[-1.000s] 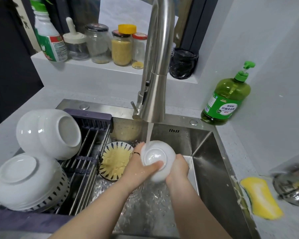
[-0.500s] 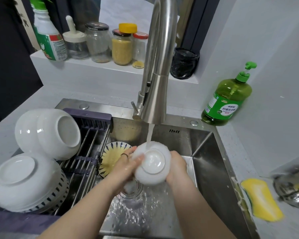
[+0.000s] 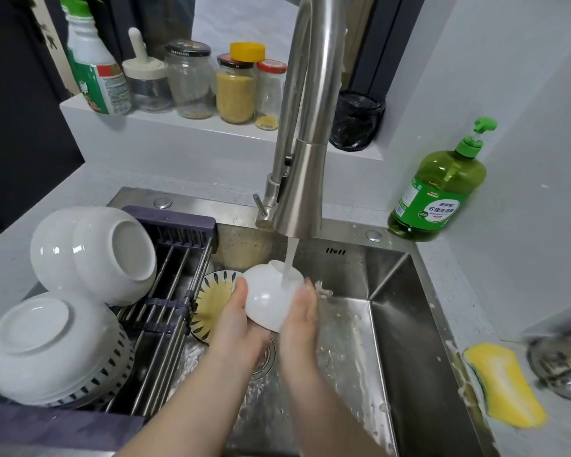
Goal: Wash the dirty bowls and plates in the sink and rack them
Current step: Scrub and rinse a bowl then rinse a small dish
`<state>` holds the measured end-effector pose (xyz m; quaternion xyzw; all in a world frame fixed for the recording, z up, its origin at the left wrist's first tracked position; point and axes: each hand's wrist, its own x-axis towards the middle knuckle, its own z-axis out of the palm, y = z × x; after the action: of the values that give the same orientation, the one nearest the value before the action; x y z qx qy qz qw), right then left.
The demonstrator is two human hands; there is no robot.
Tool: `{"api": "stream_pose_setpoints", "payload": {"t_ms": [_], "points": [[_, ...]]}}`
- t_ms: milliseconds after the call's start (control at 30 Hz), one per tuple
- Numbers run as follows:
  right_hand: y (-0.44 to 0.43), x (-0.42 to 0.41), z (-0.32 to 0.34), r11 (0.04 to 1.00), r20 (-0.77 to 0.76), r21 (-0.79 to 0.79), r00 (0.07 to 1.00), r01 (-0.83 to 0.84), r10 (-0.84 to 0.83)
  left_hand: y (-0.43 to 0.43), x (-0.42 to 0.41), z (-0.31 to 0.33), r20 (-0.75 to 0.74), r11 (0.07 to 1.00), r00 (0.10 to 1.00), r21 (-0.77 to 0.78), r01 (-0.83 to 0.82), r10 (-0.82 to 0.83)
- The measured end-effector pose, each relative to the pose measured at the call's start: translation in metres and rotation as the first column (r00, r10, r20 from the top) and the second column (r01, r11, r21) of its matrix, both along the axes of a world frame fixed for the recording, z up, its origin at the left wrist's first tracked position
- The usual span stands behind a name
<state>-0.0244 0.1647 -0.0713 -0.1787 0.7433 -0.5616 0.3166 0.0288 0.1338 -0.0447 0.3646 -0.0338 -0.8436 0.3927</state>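
You hold the white bowl (image 3: 267,298) over the middle of the sink (image 3: 393,324), directly under the faucet (image 3: 307,166). Its foot is tipped up and away from you. The water stream (image 3: 289,262) lands by the foot ring and runs down the outer wall. Your left hand (image 3: 241,321) cups the bowl from the left, thumb laid up the wall, the other fingers hidden beneath it. Your right hand (image 3: 299,319) lies flat against the right side, fingers fairly straight, pressing rather than wrapping.

Just left of the bowl, partly behind your left hand, a patterned plate (image 3: 210,300) leans in the basin beside the rack (image 3: 168,291), its yellow face showing. The rack spans the sink's left part. Nested white bowls (image 3: 93,252) lie on their side at its far end, and an upturned bowl stack (image 3: 47,351) sits at the near end, touching them. Bare bars show between those bowls and the rack's right edge.

To your right the basin floor shows wet, flecked steel up to the sloped right wall. The faucet head hangs close above the bowl. On the counter past the right rim, a yellow sponge (image 3: 505,387) lies just beside the edge. A metal item (image 3: 564,361) sits near it at the frame border, and a green soap bottle (image 3: 439,189) stands at the far right corner.
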Motion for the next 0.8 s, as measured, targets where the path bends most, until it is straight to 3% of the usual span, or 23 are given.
{"api": "stream_pose_setpoints", "payload": {"t_ms": [33, 100, 167, 233, 267, 367, 467, 567, 667, 733, 800], "points": [[0.007, 0.009, -0.004, 0.995, -0.142, 0.001, 0.985, -0.103, 0.102, -0.002, 0.002, -0.002, -0.002, 0.999, 1.0, 0.018, 0.031, -0.031], [0.017, 0.021, -0.009, 0.951, -0.404, 0.074, 0.863, -0.299, 0.303, -0.005, 0.008, -0.005, 0.03, 0.994, 0.993, 0.002, 0.11, -0.11], [0.018, 0.016, -0.012, 0.901, -0.655, 0.226, 0.627, -0.37, 0.422, -0.007, 0.012, -0.008, 0.123, 0.978, 0.974, -0.062, 0.197, -0.189], [0.011, 0.008, -0.013, 0.876, -0.811, 0.315, 0.376, -0.365, 0.448, -0.008, 0.016, -0.012, 0.268, 0.941, 0.928, -0.144, 0.306, -0.26], [0.009, 0.002, -0.005, 0.844, -0.788, 0.379, 0.346, -0.38, 0.509, -0.007, 0.017, -0.014, 0.329, 0.922, 0.901, -0.165, 0.35, -0.283], [0.001, -0.017, 0.013, 0.623, -0.489, 0.606, 0.387, -0.495, 0.782, 0.002, 0.019, -0.017, 0.468, 0.874, 0.819, -0.175, 0.453, -0.331], [-0.006, -0.029, 0.036, 0.578, -0.24, 0.54, 0.546, -0.613, 0.803, 0.008, 0.025, -0.019, 0.495, 0.825, 0.786, -0.215, 0.523, -0.37], [-0.008, -0.041, 0.052, 0.66, 0.053, 0.382, 0.728, -0.647, 0.683, 0.01, 0.032, -0.014, 0.431, 0.79, 0.808, -0.283, 0.544, -0.402], [-0.004, -0.052, 0.054, 0.762, 0.219, 0.229, 0.795, -0.605, 0.565, 0.006, 0.036, -0.007, 0.283, 0.805, 0.884, -0.376, 0.459, -0.372], [0.0, -0.051, 0.045, 0.894, 0.389, 0.066, 0.837, -0.443, 0.386, 0.002, 0.036, -0.004, 0.186, 0.834, 0.924, -0.399, 0.381, -0.333], [0.002, -0.045, 0.029, 0.976, 0.537, -0.017, 0.822, -0.217, 0.192, -0.001, 0.034, -0.002, 0.158, 0.868, 0.939, -0.36, 0.342, -0.305]]}}
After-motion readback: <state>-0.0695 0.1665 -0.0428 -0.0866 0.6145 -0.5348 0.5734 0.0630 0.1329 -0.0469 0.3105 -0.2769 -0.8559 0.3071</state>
